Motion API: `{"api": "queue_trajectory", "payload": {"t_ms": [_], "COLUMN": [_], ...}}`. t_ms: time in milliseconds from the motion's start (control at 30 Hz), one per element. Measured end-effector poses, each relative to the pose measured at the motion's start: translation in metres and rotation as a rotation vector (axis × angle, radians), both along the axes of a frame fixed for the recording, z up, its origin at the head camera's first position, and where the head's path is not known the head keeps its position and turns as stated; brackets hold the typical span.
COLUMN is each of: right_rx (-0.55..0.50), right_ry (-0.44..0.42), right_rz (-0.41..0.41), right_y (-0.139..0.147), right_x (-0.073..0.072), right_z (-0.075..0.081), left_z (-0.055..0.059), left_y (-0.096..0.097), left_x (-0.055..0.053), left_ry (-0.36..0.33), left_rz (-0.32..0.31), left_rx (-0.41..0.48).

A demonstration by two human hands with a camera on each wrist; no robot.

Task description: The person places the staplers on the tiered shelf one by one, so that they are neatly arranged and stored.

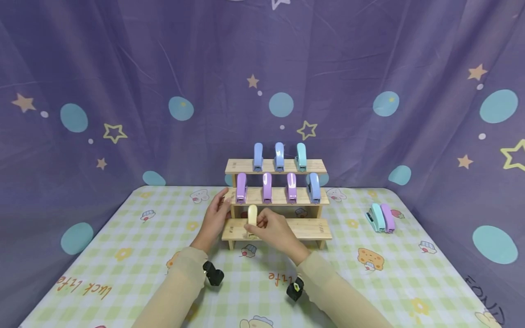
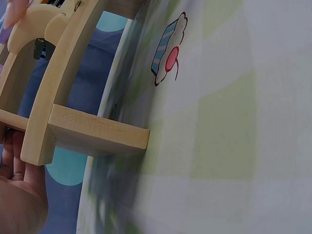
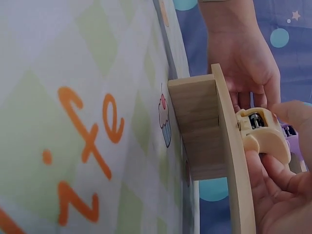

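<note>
A cream-yellow stapler (image 1: 252,214) stands on the lowest step of a three-tier wooden rack (image 1: 305,228), toward its left end. My right hand (image 1: 276,228) pinches this stapler between thumb and fingers; the right wrist view shows the stapler's front end (image 3: 268,139) close against the step. At the rack's left side is my left hand (image 1: 214,217), its fingers extended along the side and touching the wood. In the left wrist view, part of the left hand's fingers (image 2: 22,168) is hidden behind the rack.
Three purple staplers (image 1: 267,187) and a blue stapler (image 1: 314,187) line the middle step. Two blue staplers (image 1: 279,157) and a teal stapler (image 1: 301,157) stand on top. On the checked tablecloth (image 1: 147,255) at right are a teal stapler (image 1: 377,217) and a purple stapler (image 1: 387,217).
</note>
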State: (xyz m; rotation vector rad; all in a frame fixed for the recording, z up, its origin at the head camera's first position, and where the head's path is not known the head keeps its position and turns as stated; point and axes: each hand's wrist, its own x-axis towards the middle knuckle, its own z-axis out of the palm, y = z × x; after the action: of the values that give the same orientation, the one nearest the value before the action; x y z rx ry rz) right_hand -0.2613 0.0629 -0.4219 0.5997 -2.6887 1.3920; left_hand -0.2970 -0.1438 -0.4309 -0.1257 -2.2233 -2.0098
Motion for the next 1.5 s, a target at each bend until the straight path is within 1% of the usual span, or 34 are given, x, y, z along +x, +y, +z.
{"api": "queue_trajectory", "payload": {"t_ms": [300,467,700,833,1033,1267,1500], "right_rx": [0.018,0.034,0.039,0.044,0.072,0.096,0.137], "right_ry": [-0.026,-0.007,0.024,0.028,0.048,0.076,0.113], "right_rz": [0.043,0.063,0.055,0.045,0.009,-0.042,-0.145], "right_y": [0.012,0.020,0.035,0.048,0.073,0.112,0.156], "right_x": [0.003,0.005,0.010,0.012,0.015,0.014,0.015], "right_z": [0.004,0.005,0.007,0.009,0.010,0.011,0.016], "left_z": [0.000,0.000,0.000,0.000,0.001,0.001,0.001], "left_y": [-0.001,-0.001,0.000,0.000,-0.001,-0.001,0.000], "left_x": [-0.001,-0.001,0.001,0.000,0.000,0.000,0.000], "left_ry": [-0.001,0.010,0.000,-0.006,-0.003,-0.005,-0.011], "left_rz": [0.001,0.001,0.002,0.013,0.010,-0.004,0.007], "left_rx": [-0.006,0.006,0.016,0.010,0.019,0.029,0.028]}}
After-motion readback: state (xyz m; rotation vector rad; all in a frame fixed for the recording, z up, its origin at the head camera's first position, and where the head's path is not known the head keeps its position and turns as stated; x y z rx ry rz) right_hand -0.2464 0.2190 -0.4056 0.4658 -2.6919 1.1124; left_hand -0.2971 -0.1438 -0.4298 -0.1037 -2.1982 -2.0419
